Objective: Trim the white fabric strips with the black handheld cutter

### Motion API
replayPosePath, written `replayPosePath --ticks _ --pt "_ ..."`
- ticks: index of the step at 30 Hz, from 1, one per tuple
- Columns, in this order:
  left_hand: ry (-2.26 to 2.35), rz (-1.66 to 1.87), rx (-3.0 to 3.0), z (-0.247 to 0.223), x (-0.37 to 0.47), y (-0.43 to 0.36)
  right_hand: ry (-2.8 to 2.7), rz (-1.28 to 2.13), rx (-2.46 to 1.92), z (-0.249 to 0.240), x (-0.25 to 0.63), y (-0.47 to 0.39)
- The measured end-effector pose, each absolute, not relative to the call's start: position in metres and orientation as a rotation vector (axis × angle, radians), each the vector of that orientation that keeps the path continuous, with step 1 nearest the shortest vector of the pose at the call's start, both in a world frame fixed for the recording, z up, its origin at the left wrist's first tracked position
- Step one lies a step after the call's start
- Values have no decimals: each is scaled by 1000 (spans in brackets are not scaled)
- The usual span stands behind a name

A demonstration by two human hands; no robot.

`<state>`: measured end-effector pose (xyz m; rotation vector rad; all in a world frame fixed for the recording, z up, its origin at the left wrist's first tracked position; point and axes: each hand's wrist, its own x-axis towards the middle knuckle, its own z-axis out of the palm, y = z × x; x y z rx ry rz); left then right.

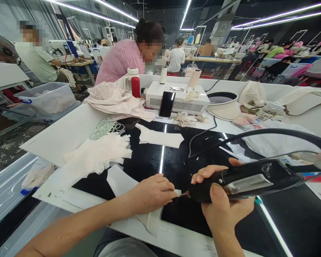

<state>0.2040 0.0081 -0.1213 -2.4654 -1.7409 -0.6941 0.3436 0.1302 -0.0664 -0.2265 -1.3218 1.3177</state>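
My right hand is wrapped round a black handheld tool with a silver plate and a cable; its thin tip points left. Just left of that tip, my left hand has its fingers pressed together on a pale fabric piece near the front edge of the black glossy surface. A small white end of material shows between the fingertips and the tool tip. Another cut white piece lies flat farther back. A fanned stack of pale pieces is at the left.
Green cords and heaped beige fabric lie back left. A white box with thread spools stands behind a phone. A black cable arches over the right side. A person in pink leans beyond the table.
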Motion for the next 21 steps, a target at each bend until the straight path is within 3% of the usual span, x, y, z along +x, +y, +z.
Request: replayPosePath --ticks 21 --pt "-1790 -724 -2410 -128 207 -5 -1264 1302 -267 -56 342 134"
